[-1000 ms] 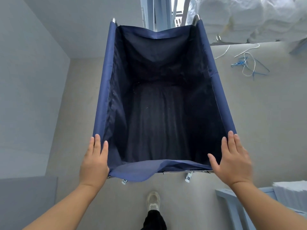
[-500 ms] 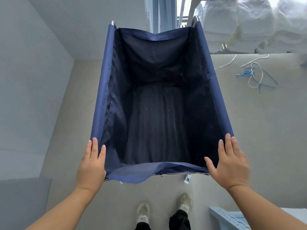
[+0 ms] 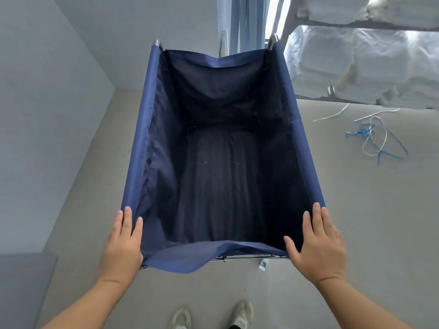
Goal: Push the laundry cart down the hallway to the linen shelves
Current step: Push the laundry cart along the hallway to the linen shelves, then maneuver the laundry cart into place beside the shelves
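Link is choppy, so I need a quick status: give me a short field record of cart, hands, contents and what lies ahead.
cart: blue fabric laundry cart, directly in front of the person
contents: appears empty, dark liner only
left hand: flat on near left corner
right hand: flat on near right corner
ahead right: shelves of white linen
floor hazard: loose cords right of cart

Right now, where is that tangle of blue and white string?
In the head view, the tangled blue and white string lies on the floor right of the navy fabric laundry cart, below the white linen shelves.
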`<action>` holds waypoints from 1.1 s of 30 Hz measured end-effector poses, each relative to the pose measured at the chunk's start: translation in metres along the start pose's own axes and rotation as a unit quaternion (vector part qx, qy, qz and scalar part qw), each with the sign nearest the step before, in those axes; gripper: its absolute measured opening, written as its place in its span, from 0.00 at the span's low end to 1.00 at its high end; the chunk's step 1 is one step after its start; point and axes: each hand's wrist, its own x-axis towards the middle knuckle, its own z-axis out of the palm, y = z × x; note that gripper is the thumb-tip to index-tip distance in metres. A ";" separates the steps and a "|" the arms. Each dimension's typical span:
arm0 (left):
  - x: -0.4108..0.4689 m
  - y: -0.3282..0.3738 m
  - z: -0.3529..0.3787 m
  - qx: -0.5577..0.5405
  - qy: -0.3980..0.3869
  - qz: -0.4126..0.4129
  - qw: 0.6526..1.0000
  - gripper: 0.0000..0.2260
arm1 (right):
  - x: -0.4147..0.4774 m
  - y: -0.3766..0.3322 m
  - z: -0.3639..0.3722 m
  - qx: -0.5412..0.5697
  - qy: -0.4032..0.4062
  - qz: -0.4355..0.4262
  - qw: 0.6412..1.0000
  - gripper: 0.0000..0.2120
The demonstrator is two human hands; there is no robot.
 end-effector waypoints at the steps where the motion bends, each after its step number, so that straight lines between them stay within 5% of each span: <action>1: 0.005 0.004 0.000 0.001 0.001 -0.005 1.000 0.28 | 0.008 0.004 0.000 0.001 0.002 -0.004 1.000 0.37; 21: 0.130 0.060 -0.012 -0.009 0.054 -0.067 0.996 0.24 | 0.190 0.053 -0.016 -0.019 0.002 -0.059 0.998 0.38; 33: 0.225 0.073 -0.026 -0.028 0.002 -0.118 0.993 0.27 | 0.315 0.062 -0.028 -0.027 -0.026 -0.089 0.995 0.37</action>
